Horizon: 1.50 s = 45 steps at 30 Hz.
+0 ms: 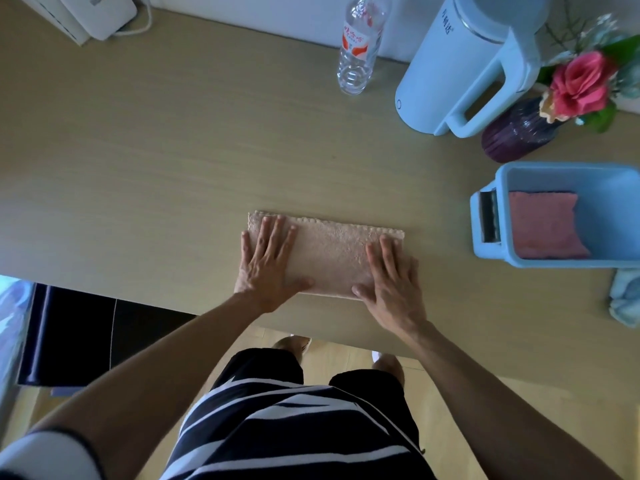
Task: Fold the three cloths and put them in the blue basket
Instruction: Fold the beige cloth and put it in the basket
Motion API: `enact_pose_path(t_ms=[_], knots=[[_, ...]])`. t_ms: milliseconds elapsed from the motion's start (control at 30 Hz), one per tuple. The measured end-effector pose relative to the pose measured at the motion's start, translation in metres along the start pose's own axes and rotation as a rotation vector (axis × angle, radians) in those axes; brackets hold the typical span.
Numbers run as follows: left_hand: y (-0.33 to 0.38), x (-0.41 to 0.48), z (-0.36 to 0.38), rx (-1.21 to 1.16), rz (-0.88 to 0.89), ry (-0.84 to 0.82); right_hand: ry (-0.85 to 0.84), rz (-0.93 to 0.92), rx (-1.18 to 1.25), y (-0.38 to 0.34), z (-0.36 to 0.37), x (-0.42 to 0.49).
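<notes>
Two flat palms is the whole story right now: your left hand [266, 263] is spread on the left end of the beige cloth [329, 256] and your right hand [391, 275] on the right end, fingers splayed wide and pressing down, nothing pinched or gripped. I'd guess you're doing that to flatten the fold and keep the layers from sliding before the next fold. That cloth sits close to the near edge of the tabletop [156, 168], roughly mid-way along it, already folded into a long strip. Its long axis runs left to right, parallel to that near edge, with the scalloped hem facing the far edge. So the obvious next fold is end over end, probably. Over at the right edge the blue basket [554, 171] already holds a folded pink cloth [543, 226], lying flat on the bottom. Just nearer than the basket, a crumpled light blue cloth [625, 296] waits at the right edge, not folded yet.
</notes>
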<state>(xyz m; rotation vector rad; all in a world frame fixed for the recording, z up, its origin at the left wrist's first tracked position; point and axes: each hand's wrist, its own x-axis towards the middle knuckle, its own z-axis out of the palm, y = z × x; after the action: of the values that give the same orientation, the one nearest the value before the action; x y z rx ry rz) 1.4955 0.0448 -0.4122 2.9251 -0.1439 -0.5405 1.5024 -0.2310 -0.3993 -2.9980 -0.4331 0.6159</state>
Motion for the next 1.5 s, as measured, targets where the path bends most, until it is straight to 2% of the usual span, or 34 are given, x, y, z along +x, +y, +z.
enact_pose_path(t_ms=[167,300,367,467,533,600,733,900,1000,1067,1133,1167,1267,1333,1433,1500], knots=[[-0.024,0.044,-0.023,0.127,0.228,0.006,0.050,0.100,0.023,0.002,-0.009,-0.016],[-0.027,0.087,-0.067,0.260,0.273,0.120,0.008,0.132,0.046,-0.020,-0.023,-0.036],[-0.011,0.090,-0.081,0.271,0.311,0.172,0.003,0.065,0.061,-0.031,-0.027,-0.044],[0.009,0.064,-0.067,0.180,0.537,0.203,0.055,-0.086,0.116,-0.036,-0.032,-0.036],[0.014,0.041,-0.049,0.083,0.688,0.121,0.079,-0.195,0.104,-0.030,-0.032,-0.023],[0.015,0.026,-0.041,0.027,0.726,0.037,0.047,-0.269,0.094,-0.022,-0.034,-0.010],[0.013,0.019,-0.037,-0.064,0.681,0.032,0.029,-0.299,0.015,-0.018,-0.040,0.004],[0.006,0.014,-0.038,-0.074,0.646,-0.154,0.113,-0.286,0.008,-0.028,-0.042,0.012],[0.004,0.009,-0.044,-0.055,0.645,-0.188,0.039,-0.226,0.221,-0.032,-0.050,0.018],[0.005,0.003,-0.041,-0.143,0.603,-0.093,-0.056,-0.203,0.452,-0.033,-0.060,0.015],[0.012,-0.002,-0.042,-0.393,0.439,0.019,-0.114,-0.185,0.702,-0.033,-0.068,0.007],[0.017,-0.004,-0.047,-0.519,0.324,0.018,-0.133,-0.176,0.815,-0.034,-0.072,0.003],[0.023,0.001,-0.059,-0.701,0.034,-0.140,-0.214,-0.097,1.050,-0.031,-0.071,0.001],[0.020,0.006,-0.061,-0.731,-0.067,-0.203,-0.233,-0.070,1.075,-0.027,-0.066,0.004],[0.016,0.013,-0.060,-0.834,-0.157,-0.251,-0.103,0.002,0.962,-0.025,-0.062,0.009],[0.019,0.017,-0.061,-0.904,-0.202,-0.245,-0.032,0.078,1.052,-0.027,-0.064,0.016]])
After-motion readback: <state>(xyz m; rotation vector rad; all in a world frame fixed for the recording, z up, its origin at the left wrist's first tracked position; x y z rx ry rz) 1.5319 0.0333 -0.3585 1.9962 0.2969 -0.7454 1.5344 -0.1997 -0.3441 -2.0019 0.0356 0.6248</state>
